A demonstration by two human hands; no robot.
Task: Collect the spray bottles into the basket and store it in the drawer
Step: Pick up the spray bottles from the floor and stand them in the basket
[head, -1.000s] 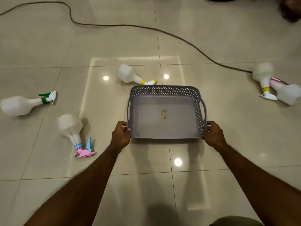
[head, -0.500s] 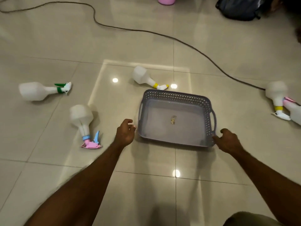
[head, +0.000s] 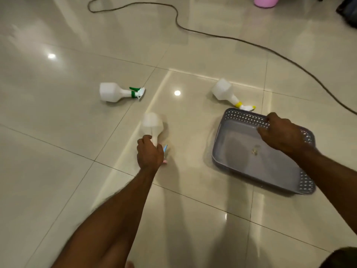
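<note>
A grey perforated basket (head: 216, 149) sits on the tiled floor at the right, holding only a small scrap. My left hand (head: 149, 154) is wrapped around the neck of a white spray bottle with a pink and blue trigger (head: 152, 123), which lies on the floor left of the basket. My right hand (head: 283, 133) reaches over the basket with its fingers curled at the far rim; whether it grips the rim is unclear. A white bottle with a yellow collar (head: 222, 89) lies just beyond the basket. Further left lies a white bottle with a green trigger (head: 114, 92).
A dark cable (head: 231, 38) snakes across the floor behind the bottles, from the top left to the right edge. A pink object (head: 265, 0) and a dark bag (head: 349, 10) sit at the top right. Ceiling lights glare off the glossy tiles.
Both hands have let go of the basket. My left hand went left onto the pink and blue bottle, my right hand moved forward over the basket, and the view swung left.
</note>
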